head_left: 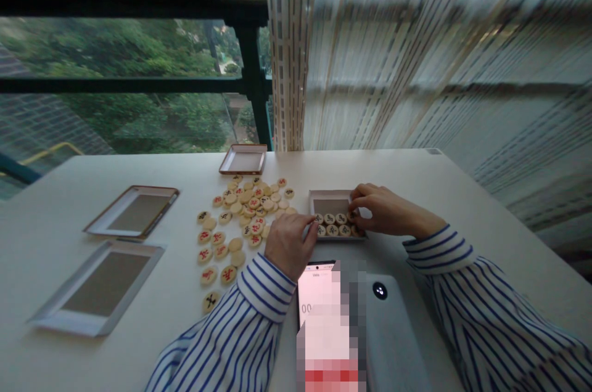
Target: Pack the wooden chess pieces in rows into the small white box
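Two rows of round, cream, black-marked discs (332, 230) are apparently being straightened inside a shallow white rectangular box (329, 205), the left hand (290, 244) and right hand (387, 211) being curled narrowly at its opposite ends, any grip indiscernible, light nudging seemingly being needed next.

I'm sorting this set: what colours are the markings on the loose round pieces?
Red on some loose pieces, black on others; head view.

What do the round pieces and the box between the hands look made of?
Pieces: wood or perhaps plastic, with smooth, tan faces, some bearing red or black characters. Box: probably matte cardboard, judging by its thin, pale walls and dull floor.
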### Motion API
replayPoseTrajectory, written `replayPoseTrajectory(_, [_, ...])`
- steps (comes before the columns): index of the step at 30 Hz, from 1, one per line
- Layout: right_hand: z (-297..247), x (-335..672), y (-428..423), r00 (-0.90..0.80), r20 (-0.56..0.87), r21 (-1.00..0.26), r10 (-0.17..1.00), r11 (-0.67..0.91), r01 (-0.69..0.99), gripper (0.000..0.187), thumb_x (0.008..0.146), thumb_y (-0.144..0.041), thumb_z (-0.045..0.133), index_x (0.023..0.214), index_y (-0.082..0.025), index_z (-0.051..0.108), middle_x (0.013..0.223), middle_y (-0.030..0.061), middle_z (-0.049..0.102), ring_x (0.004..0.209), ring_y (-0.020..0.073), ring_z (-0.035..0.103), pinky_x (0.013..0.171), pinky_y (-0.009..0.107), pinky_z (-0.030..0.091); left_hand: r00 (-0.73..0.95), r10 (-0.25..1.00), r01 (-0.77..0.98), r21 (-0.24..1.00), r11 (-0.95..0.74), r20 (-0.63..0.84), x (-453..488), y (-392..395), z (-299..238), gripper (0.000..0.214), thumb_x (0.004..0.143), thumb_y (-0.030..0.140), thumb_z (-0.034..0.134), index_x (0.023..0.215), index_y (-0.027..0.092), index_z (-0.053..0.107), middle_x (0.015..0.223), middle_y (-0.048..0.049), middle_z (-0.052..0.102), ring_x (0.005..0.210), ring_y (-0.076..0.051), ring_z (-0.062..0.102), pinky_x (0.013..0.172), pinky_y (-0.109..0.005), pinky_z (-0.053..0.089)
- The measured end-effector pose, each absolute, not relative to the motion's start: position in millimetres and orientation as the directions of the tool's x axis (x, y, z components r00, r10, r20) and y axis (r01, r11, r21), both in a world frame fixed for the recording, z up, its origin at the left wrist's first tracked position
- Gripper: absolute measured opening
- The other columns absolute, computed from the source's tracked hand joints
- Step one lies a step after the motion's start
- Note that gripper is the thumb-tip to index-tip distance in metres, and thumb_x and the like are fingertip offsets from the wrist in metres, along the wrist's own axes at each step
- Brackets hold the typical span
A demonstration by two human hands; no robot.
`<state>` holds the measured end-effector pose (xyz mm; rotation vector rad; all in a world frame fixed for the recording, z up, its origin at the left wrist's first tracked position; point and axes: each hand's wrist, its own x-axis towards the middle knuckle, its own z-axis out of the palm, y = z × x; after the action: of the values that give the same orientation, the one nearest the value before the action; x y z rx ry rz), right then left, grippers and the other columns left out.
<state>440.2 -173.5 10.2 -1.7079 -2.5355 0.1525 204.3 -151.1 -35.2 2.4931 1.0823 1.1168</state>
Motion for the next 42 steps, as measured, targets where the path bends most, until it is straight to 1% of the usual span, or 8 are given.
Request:
replayPoseTrajectory(13, [11.8,440.0,-174.4,-0.386,-0.002,-0.134,0.922,0.382,0.914,0.018,0.073,-0.025,0.058,0.087,-0.025,0.069,0.097,0.0053,0.058,0.087,0.0201,0.053,0.079,0.035,0.038,0.452,0.701,0.54,0.456,-0.707,0.552,204.1,-151.3,-34.1,0.016,0.08,0.023,0.055,0.084,0.013,0.067,0.078,-0.0071,0.07,0.075,-0.02,0.062,0.071,-0.035,0.048])
replayPoseTrajectory(20, [11.8,438.3,-173.6,-0.386,-0.014,-0.13,0.923,0.381,0.916,0.018,0.073,-0.025,0.058,0.087,-0.025,0.069,0.097,0.0059,0.058,0.087,0.0204,0.053,0.08,0.036,0.038,0.446,0.699,0.536,0.459,-0.709,0.56,204.1,-151.3,-33.4,0.015,0.081,0.023,0.055,0.083,0.014,0.067,0.077,-0.007,0.07,0.074,-0.019,0.062,0.07,-0.033,0.048])
replayPoseTrajectory(31, [21.6,442.5,-177.3,-0.362,-0.003,-0.138,0.932,0.358,0.923,0.022,0.075,-0.029,0.058,0.094,-0.024,0.068,0.099,0.0075,0.058,0.09,0.0214,0.053,0.08,0.036,0.039,0.445,0.707,0.544,0.461,-0.701,0.549,203.1,-150.8,-32.7,0.015,0.08,0.024,0.055,0.083,0.014,0.067,0.077,-0.007,0.07,0.074,-0.019,0.062,0.07,-0.034,0.048])
replayPoseTrajectory(37, [18.9,438.1,-177.0,-0.382,-0.032,-0.114,0.923,0.377,0.919,0.019,0.074,-0.028,0.058,0.089,-0.028,0.069,0.099,0.0059,0.057,0.091,0.0215,0.052,0.079,0.036,0.037,0.446,0.708,0.542,0.464,-0.701,0.548,203.0,-149.9,-33.6,0.015,0.08,0.023,0.055,0.084,0.014,0.067,0.078,-0.0072,0.07,0.075,-0.019,0.062,0.07,-0.033,0.048])
replayPoseTrajectory(42, [18.3,437.4,-177.1,-0.368,-0.042,-0.101,0.929,0.363,0.926,0.019,0.074,-0.027,0.057,0.088,-0.027,0.069,0.1,0.0064,0.057,0.091,0.0216,0.051,0.078,0.037,0.036,0.455,0.709,0.554,0.452,-0.699,0.539,202.9,-150.4,-33.1,0.016,0.08,0.023,0.055,0.083,0.014,0.067,0.077,-0.0074,0.069,0.074,-0.019,0.062,0.07,-0.034,0.048])
